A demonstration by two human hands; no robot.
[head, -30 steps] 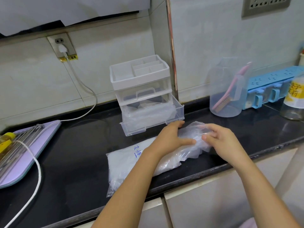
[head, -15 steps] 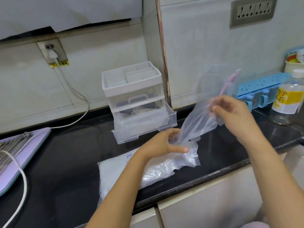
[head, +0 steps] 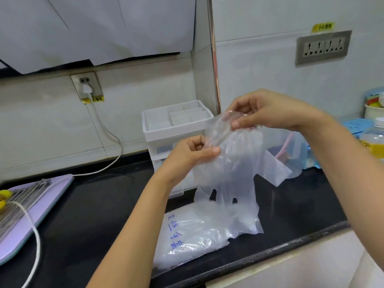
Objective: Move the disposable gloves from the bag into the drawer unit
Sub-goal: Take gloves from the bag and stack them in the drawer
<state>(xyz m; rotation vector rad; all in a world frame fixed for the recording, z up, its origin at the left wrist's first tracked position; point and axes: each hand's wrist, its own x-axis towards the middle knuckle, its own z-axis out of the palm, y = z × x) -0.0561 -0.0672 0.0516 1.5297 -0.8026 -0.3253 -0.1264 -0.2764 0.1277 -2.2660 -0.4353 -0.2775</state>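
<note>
A clear disposable glove [head: 230, 173] hangs in the air in front of me, its fingers dangling toward the counter. My left hand [head: 189, 154] pinches its cuff edge on the left, and my right hand [head: 268, 113] pinches the cuff higher up on the right. Below it, the clear plastic bag [head: 187, 240] with blue handwriting lies flat on the black counter, with more gloves inside. The white drawer unit [head: 176, 123] stands behind my hands against the wall; its lower drawers are mostly hidden by my left hand and the glove.
A purple board [head: 41, 204] with metal skewers and a white cord [head: 108, 146] lies at the left. A clear jug with a pink brush [head: 291, 150], a blue rack [head: 353, 125] and a yellow-labelled bottle [head: 374, 142] stand at the right. The counter edge [head: 291, 244] runs close in front.
Both hands have risen from the bag, drawing a glove out and up. My left hand left the bag and now pinches the glove's cuff alongside the right hand.
</note>
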